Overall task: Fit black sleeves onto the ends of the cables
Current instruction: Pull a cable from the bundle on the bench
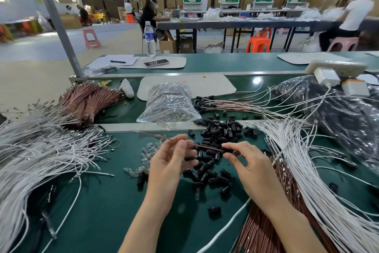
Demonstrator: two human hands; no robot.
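Note:
A thin red-brown cable [207, 147] stretches between both hands over the green table. My left hand [170, 160] pinches it near its left part, and the cable's tip pokes out past the fingers to the upper left. My right hand [244, 160] grips a black sleeve [227, 150] at the cable's right end. A loose pile of black sleeves [217, 131] lies just behind and under the hands. Finished cables with black sleeves [205, 103] lie further back.
White cable bundles lie at the left [41, 150] and right [307, 160]. Brown cable bundles sit at back left [88, 101] and lower right [266, 232]. A clear bag of parts [170, 105] and a dark bag [338, 113] stand behind. Small clear pieces [147, 152] lie by my left hand.

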